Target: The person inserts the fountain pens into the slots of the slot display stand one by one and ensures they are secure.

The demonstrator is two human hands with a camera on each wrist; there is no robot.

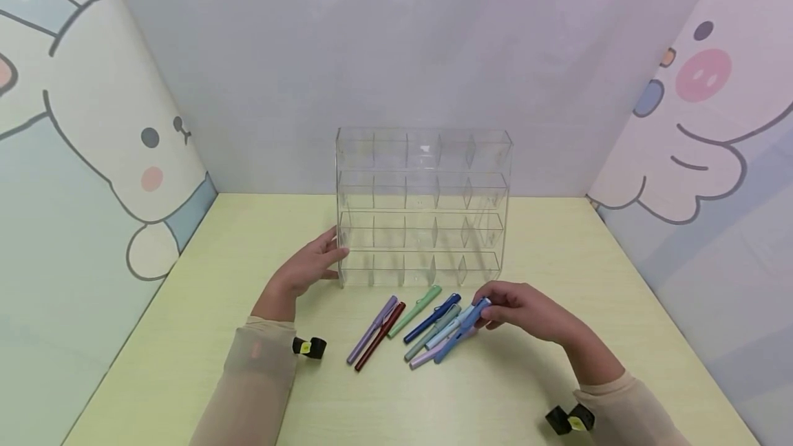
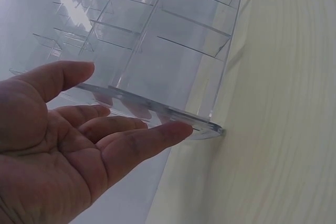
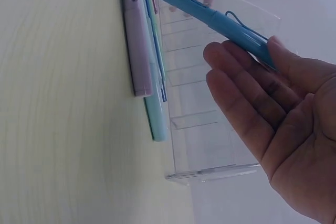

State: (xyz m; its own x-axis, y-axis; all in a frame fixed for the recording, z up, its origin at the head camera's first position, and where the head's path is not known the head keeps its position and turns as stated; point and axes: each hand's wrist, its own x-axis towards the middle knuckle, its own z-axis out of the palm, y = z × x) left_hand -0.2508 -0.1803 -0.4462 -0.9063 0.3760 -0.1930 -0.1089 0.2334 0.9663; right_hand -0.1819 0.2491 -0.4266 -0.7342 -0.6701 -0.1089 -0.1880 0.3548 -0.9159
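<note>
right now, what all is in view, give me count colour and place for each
table: 1, pale yellow, foreground
back wall: 1, greyish, behind the table
side walls: 2, white and pale blue with cartoon animals, left and right
rack: 1, transparent, standing on the table
pens: 8, in front of the rack: purple pen, dark red pen, light green pen, dark blue pen, grey-green pen, light blue pen, lilac pen, blue pen
wristbands: 2, black with yellow marks, one per wrist
sleeves: 2, beige, on both forearms
left hand: 1, bare, at the rack's left side
right hand: 1, bare, pinching the blue pen
</note>
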